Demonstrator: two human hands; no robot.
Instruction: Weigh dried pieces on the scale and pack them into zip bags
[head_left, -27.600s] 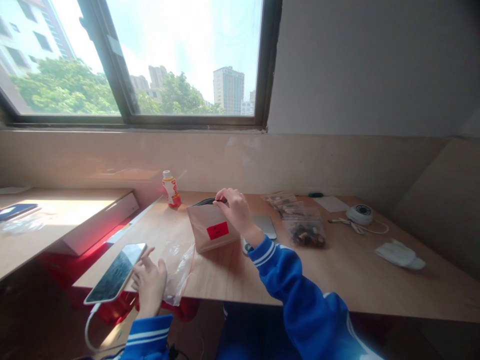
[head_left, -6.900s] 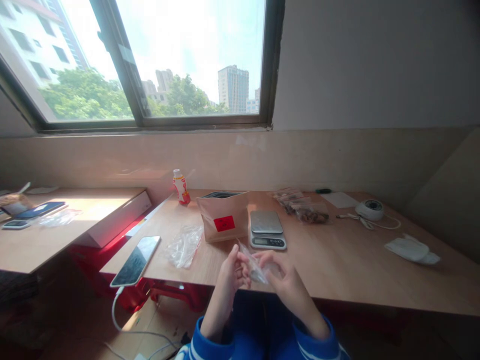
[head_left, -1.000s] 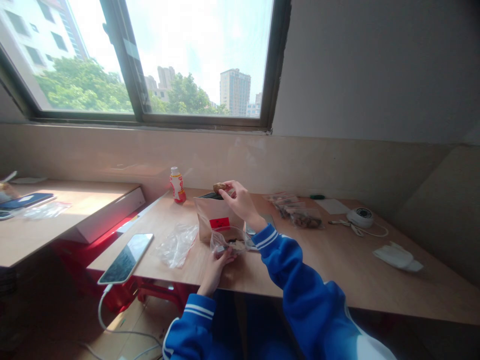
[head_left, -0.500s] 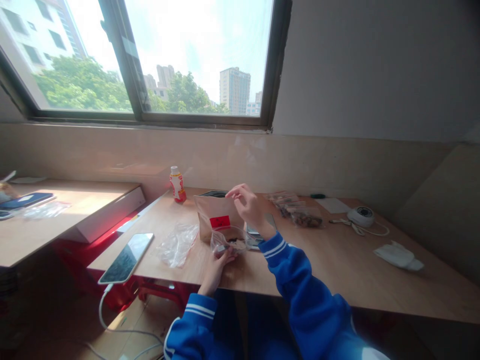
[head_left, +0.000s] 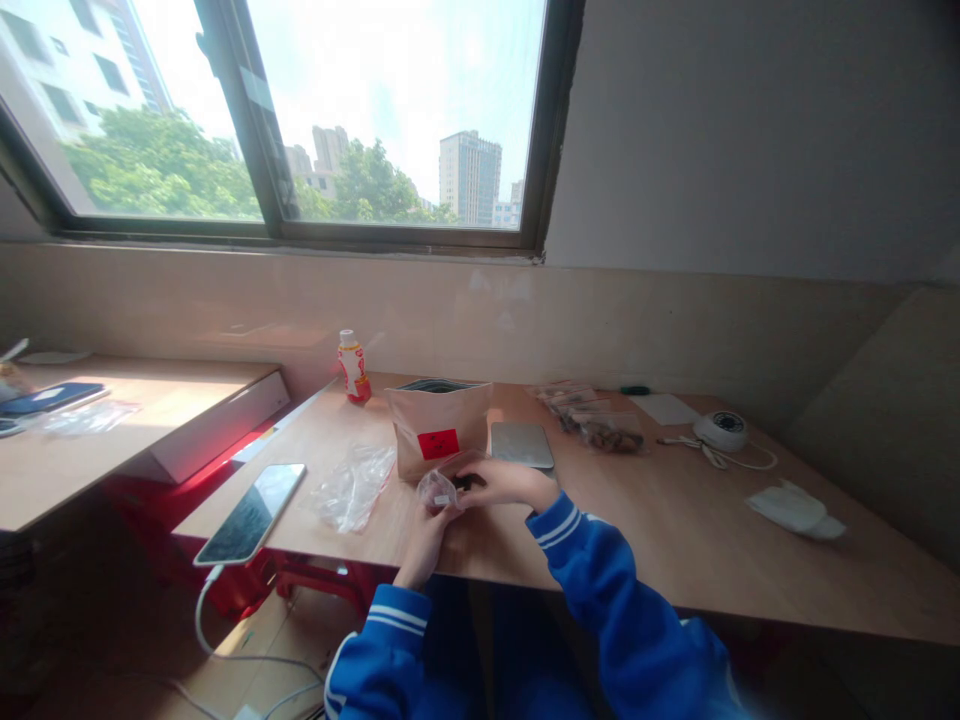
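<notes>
My left hand [head_left: 427, 528] is closed on a small clear plastic bag [head_left: 436, 492] near the table's front edge. From the right, my right hand [head_left: 514, 482] reaches to the same bag, its fingers bent around the bag's right side. Some dark pieces [head_left: 469, 481] show between those fingers; their kind is too small to tell. Just behind the hands stands a brown paper pouch [head_left: 411, 425] with a red label [head_left: 437, 443], upright and gaping at the top. A flat silver pocket scale or similar device [head_left: 523, 445] lies right of the pouch.
Left on the table [head_left: 637, 540] are empty clear bags [head_left: 356, 490], a cabled phone [head_left: 253, 515] and a drink bottle [head_left: 352, 368]. At right lie filled bags [head_left: 600, 430], paper [head_left: 665, 408], a white camera-like device [head_left: 721, 431] and a crumpled white item [head_left: 795, 513].
My right hand has come down from beside the pouch's opening to the clear bag, uncovering the pouch's right side and the silver device. My left hand stays with the bag.
</notes>
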